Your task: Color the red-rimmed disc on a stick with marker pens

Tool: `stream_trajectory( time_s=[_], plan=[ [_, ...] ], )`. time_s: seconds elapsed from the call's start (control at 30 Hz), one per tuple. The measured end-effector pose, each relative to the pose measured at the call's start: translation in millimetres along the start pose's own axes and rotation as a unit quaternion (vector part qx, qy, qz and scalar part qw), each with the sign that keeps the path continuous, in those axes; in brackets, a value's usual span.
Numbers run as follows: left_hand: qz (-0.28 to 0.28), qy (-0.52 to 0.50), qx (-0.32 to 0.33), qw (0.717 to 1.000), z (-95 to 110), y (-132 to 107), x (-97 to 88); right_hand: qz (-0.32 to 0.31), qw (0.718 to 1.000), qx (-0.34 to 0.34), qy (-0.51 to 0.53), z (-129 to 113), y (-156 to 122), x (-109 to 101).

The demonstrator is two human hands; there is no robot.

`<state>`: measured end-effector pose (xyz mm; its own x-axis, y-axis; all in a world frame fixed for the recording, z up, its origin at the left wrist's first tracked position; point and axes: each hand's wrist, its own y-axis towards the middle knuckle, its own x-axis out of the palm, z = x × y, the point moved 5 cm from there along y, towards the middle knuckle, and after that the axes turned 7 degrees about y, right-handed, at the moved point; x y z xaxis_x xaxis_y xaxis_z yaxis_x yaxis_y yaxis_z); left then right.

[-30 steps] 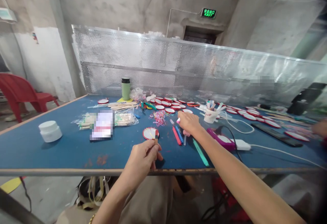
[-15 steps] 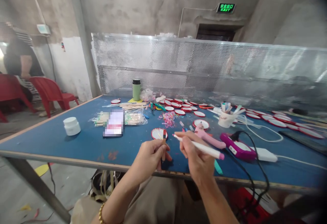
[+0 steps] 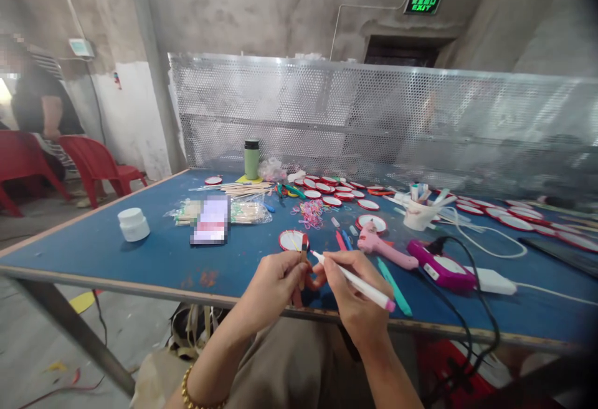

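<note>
My left hand (image 3: 273,284) pinches a small flat wooden stick (image 3: 304,248) upright; its top is red with a dark band. My right hand (image 3: 359,300) is closed around a white marker (image 3: 364,286) with a pink end, held like a pen. The marker's tip points left and is close to the stick, but I cannot tell whether they touch. Just behind my left hand lies a white disc with a red rim (image 3: 290,241). A teal marker (image 3: 395,287) lies right of my right hand, and a pink glue gun (image 3: 385,247) is behind it.
Loose colourful bands (image 3: 311,213) and several red-rimmed discs (image 3: 343,196) lie farther back. A phone (image 3: 211,219), a white jar (image 3: 133,225) and a green bottle (image 3: 251,160) stand or lie leftward. At right are a pen cup (image 3: 415,215) and a purple device (image 3: 441,270) with cables.
My right hand has moved left and closer to the stick, bringing the marker's tip nearer to it. More of the teal marker now shows. The view has shifted slightly.
</note>
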<state>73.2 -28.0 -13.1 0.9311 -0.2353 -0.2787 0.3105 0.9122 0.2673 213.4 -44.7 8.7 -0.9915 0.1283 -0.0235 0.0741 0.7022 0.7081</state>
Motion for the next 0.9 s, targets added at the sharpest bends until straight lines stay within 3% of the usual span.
stream_trajectory(
  time_s=[0.2, 0.9],
  plan=[
    [0.008, 0.029, 0.015, 0.999, 3.5, -0.9, -1.2, -0.021, 0.994, -0.074, -0.083, -7.5, -4.0, 2.9],
    [0.009, 0.114, 0.023, 0.993, 5.5, -2.2, -2.3, -0.027, 0.98, -0.142, -0.138, -11.7, -3.0, 5.2]
  ],
)
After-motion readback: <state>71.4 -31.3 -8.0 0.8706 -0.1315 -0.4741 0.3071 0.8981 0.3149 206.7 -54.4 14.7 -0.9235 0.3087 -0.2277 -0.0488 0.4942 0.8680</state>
